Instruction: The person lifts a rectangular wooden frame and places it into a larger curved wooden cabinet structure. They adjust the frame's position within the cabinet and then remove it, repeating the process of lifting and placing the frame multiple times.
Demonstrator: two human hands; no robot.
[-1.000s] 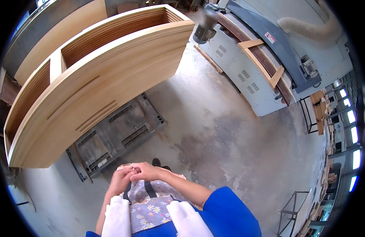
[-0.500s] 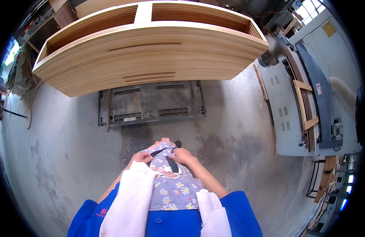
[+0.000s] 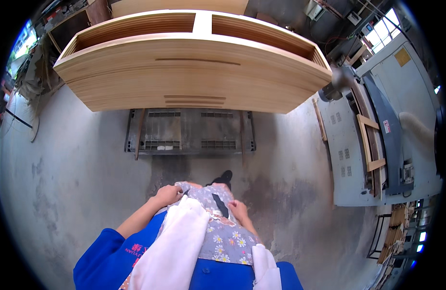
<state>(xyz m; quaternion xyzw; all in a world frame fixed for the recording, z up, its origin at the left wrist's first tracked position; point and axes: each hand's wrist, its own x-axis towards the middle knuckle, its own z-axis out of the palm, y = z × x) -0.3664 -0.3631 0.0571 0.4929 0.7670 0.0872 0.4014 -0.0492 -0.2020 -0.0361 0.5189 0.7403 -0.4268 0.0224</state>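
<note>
A grey flowered apron (image 3: 227,240) hangs down my front over a blue shirt. My left hand (image 3: 168,195) is at the apron's left edge, its fingers closed by a short dark bit of strap (image 3: 185,192). A black strap (image 3: 220,205) lies across the apron's lower part, between my two hands. Beside it, at the right edge, my right hand (image 3: 238,211) has its fingers bent together in a pinch; what they hold, if anything, is too small to make out. White cloth covers (image 3: 180,241) lie over both sides of my chest.
Ahead stands a large stack of wooden frames (image 3: 194,82) on a dark pallet (image 3: 184,130). At right is a grey machine (image 3: 348,154) with a wooden frame (image 3: 370,142) on it. Stacked boards (image 3: 394,232) lie behind it. My shoe (image 3: 226,176) shows on the concrete floor.
My hands have moved apart, the left outward to the left, the right downward and right. The black strap, drawn between both hands before, now lies on the apron. The view has shifted slightly.
</note>
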